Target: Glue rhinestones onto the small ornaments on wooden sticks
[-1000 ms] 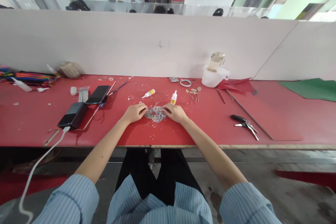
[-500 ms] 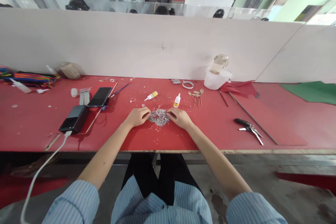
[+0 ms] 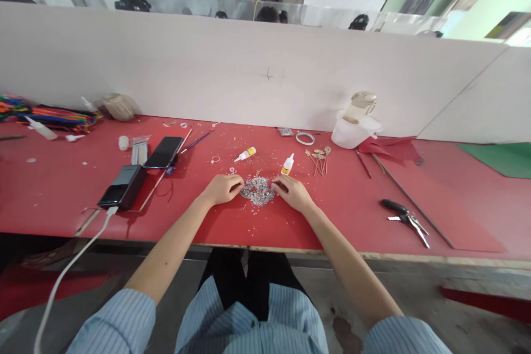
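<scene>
A loose pile of small, glittery mixed-colour bits (image 3: pixel 258 192) lies on the red tabletop between my hands. At its left edge rests my left hand (image 3: pixel 224 188), its fingers curled and thumb and fingertips brought together at the bits. On the opposite side, my right hand (image 3: pixel 292 192) has its fingers bent inward, the tips meeting at the pile's right edge. Anything pinched in either hand is too small to make out. Just beyond my right hand stands a small white glue bottle (image 3: pixel 287 164) with a yellow label. A similar glue bottle (image 3: pixel 245 154) lies on its side behind the pile.
On the left are a phone (image 3: pixel 164 152), a black power bank (image 3: pixel 123 187) with a white cable, and bundled coloured stems (image 3: pixel 62 116). To the right lie flower-topped sticks (image 3: pixel 318 160), pliers (image 3: pixel 406 221), a long rod (image 3: pixel 412 202) and a white tub (image 3: pixel 355 130). A white partition (image 3: pixel 199 66) stands behind.
The view has shifted and tilted slightly, moving the table's contents rightward in the picture. Both hands stay at the pile's edges, with only slight finger movement.
</scene>
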Tool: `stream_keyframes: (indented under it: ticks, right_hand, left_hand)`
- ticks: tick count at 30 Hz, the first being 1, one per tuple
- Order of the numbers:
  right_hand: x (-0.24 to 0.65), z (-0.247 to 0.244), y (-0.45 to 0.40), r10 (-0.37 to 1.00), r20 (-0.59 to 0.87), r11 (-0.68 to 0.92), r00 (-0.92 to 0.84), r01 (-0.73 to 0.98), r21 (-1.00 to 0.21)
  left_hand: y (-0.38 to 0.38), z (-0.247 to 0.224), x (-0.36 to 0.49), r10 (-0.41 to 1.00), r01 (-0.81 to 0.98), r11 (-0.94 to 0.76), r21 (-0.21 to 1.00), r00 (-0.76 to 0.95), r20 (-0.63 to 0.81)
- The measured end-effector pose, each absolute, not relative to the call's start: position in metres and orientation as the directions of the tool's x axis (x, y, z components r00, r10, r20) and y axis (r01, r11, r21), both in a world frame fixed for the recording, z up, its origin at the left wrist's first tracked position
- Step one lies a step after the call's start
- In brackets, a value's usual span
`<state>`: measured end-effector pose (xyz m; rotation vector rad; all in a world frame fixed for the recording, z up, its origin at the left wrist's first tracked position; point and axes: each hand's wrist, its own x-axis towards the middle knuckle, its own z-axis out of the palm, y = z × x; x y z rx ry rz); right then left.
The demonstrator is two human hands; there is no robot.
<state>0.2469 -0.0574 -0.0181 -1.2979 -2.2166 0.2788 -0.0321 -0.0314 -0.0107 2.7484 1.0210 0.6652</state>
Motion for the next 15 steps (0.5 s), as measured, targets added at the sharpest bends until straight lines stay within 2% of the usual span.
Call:
stream_keyframes:
  ticks: [15]
  right_hand:
    - [0.2474,-0.0146,-0.0553,0.835,0.342,0.549,-0.431,0.695,-0.465]
  left_hand:
    - [-0.0309,-0.0094,-0.0340,0.654,0.590,-0.756,0.283,0.676,0.340]
